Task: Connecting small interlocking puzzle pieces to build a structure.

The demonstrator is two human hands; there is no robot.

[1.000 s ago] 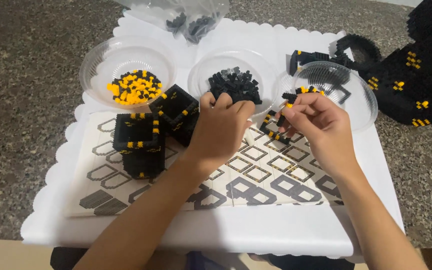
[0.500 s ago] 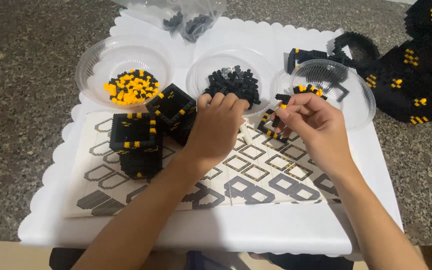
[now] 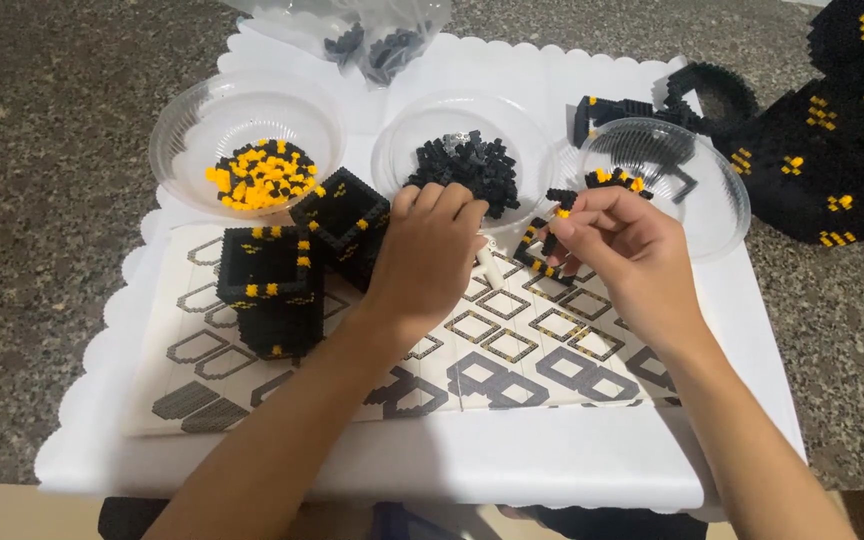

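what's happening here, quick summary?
A person is putting together small black and yellow building bricks over a white tray. The right hand pinches a piece against a small black and yellow brick frame above a printed instruction sheet. The left hand rests by the bowl of black bricks. A bowl of yellow bricks and two finished hollow black cubes sit to the left.

Beyond the far edge of the white scalloped tray (image 3: 572,470) lie clear plastic bags (image 3: 367,25), crumpled, with small black pieces inside. No labels, signs or screens show.
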